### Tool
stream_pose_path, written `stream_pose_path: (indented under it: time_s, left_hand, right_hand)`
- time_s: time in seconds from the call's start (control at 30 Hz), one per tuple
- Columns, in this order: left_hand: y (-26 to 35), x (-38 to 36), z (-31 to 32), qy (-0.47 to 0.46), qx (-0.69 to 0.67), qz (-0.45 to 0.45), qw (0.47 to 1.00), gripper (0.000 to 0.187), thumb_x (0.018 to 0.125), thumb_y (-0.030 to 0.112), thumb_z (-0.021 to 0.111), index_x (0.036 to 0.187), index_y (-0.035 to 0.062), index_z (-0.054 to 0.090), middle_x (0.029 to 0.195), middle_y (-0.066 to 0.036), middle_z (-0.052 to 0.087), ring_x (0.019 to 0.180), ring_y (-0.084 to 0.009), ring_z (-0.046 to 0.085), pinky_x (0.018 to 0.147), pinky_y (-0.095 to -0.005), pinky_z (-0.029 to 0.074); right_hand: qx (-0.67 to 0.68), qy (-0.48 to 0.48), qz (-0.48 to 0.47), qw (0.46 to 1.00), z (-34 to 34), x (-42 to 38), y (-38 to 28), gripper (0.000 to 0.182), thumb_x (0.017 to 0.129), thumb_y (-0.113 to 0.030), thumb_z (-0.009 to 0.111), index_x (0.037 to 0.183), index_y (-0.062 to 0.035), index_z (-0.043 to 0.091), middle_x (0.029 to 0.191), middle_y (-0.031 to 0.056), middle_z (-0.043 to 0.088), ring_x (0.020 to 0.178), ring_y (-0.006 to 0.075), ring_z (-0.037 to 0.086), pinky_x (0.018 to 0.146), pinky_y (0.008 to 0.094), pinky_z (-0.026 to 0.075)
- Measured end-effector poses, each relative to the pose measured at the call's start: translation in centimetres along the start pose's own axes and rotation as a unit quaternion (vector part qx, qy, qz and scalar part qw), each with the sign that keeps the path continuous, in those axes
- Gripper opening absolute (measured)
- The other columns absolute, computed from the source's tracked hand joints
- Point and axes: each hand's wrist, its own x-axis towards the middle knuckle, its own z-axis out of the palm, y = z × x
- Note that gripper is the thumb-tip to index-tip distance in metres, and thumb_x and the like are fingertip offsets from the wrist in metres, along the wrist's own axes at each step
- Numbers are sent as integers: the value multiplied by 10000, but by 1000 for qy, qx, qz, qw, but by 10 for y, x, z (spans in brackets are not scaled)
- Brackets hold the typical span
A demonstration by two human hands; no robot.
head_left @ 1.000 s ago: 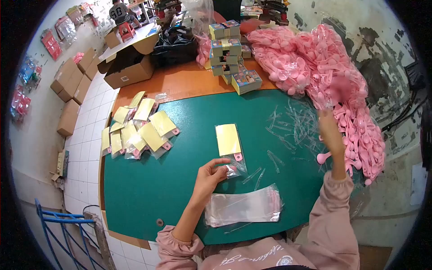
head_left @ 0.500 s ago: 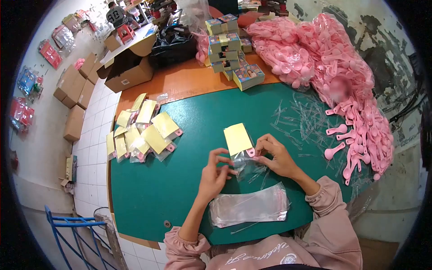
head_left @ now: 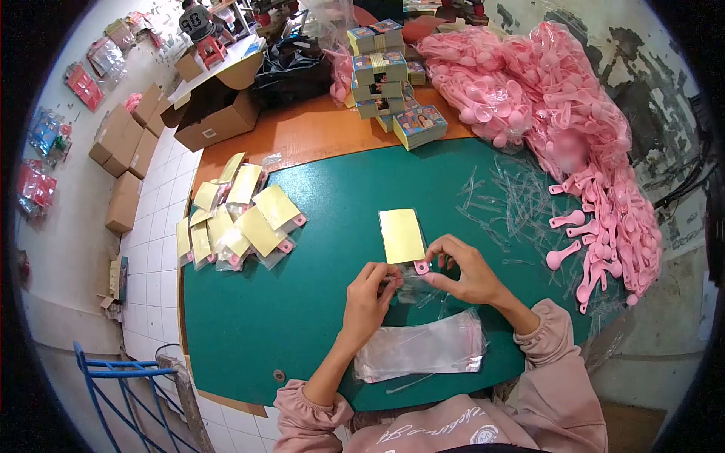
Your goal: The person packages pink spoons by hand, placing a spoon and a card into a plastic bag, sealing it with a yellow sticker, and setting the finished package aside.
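Note:
In front of me on the green table lies a clear plastic bag [head_left: 409,291] holding a pale yellow card [head_left: 402,235]. The end of a pink spoon handle [head_left: 421,267] shows below the card's lower right corner. My left hand [head_left: 365,300] is closed, its fingertips pinching the bag's lower left edge. My right hand [head_left: 470,275] is beside the handle, thumb and forefinger apart and close to the bag's right edge. Nearer to me lies a stack of clear plastic bags [head_left: 423,347].
Packed bags with yellow cards [head_left: 261,230] are heaped at the left. Pink spoons [head_left: 596,226] pile up at the right beside scattered clear plastic strips [head_left: 521,196]. Card bundles [head_left: 418,127], an open carton [head_left: 219,124] and a black bag [head_left: 293,72] stand behind. A person [head_left: 198,24] sits far back.
My left hand's fingers, loosely spread before, have closed on the bag's lower edge. My right thumb and forefinger have parted. The bag with the yellow card has turned slightly and straightened.

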Motion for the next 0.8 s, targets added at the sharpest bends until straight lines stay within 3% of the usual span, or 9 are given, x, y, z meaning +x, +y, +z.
stream_pose_path:
  time_s: [0.17, 0.23, 0.27, 0.43, 0.57, 0.67, 0.73, 0.77, 0.8]
  left_hand:
    - [-2, 0, 0, 0, 8, -4, 1000, 146, 737, -20, 621, 861, -4, 544, 838, -75, 548, 735, -147, 595, 605, -253, 502]
    - [-3, 0, 0, -3, 3, -12, 1000, 146, 738, -21, 620, 861, -3, 544, 839, -74, 549, 737, -147, 595, 607, -251, 501]
    - [-4, -1, -1, -5, -2, -19, 1000, 145, 738, -22, 619, 862, -3, 544, 840, -73, 550, 740, -146, 595, 608, -249, 499]
    - [-2, -1, 0, -7, -8, -27, 1000, 139, 741, -26, 615, 859, 1, 545, 838, -69, 551, 753, -144, 596, 617, -238, 491]
    - [-3, -1, 0, -12, -21, -32, 999, 128, 753, -27, 606, 860, 1, 541, 842, -65, 556, 763, -132, 593, 621, -237, 485]
    - [-3, -2, -1, -11, -40, -46, 998, 122, 765, -17, 600, 870, -1, 541, 846, -62, 563, 763, -123, 587, 618, -238, 481]
    - [-2, -2, -1, -4, -43, -38, 998, 118, 767, -10, 602, 866, -10, 538, 822, -67, 554, 724, -132, 587, 596, -240, 483]
    - [-2, -1, -1, 3, -45, -29, 999, 116, 769, -3, 604, 861, -18, 536, 799, -73, 545, 685, -141, 587, 574, -241, 484]
    - [-2, -1, -1, 7, -46, -27, 999, 116, 769, -3, 604, 861, -18, 536, 799, -73, 545, 685, -141, 587, 574, -241, 484]
  right_hand:
    - [40, -28, 68, 997, 4, 0, 4, 221, 721, -97, 653, 911, -23, 568, 781, 51, 596, 691, 130, 567, 659, 254, 460]
    - [95, -28, 31, 995, -3, 0, 12, 226, 731, -81, 648, 929, -7, 566, 769, 57, 610, 693, 110, 571, 661, 252, 468]
    - [197, -52, 79, 976, -10, 0, 19, 267, 725, -89, 666, 956, -4, 564, 797, 49, 606, 724, 105, 569, 677, 246, 472]
    - [139, -44, 64, 987, -8, 0, 6, 305, 726, -72, 664, 1010, -19, 568, 836, 37, 591, 736, 106, 565, 666, 240, 470]
    - [79, 5, 30, 996, 7, -1, 9, 189, 726, -79, 656, 900, -12, 623, 768, 40, 614, 684, 91, 563, 639, 227, 464]
    - [209, -21, 106, 972, -23, 6, 5, 97, 747, -59, 616, 817, 2, 645, 716, 58, 628, 642, 105, 581, 614, 240, 466]
    - [-12, 66, 164, 984, -74, 10, 22, 202, 731, -49, 618, 929, -8, 614, 892, 129, 608, 794, 165, 586, 707, 293, 470]
    - [-16, 64, 163, 984, -75, 9, 20, 202, 731, -49, 618, 929, -8, 614, 892, 129, 608, 794, 165, 586, 707, 293, 470]
    - [-142, 107, 138, 974, -74, 8, 17, 275, 714, -63, 633, 979, -22, 573, 961, 144, 548, 857, 208, 550, 753, 322, 448]
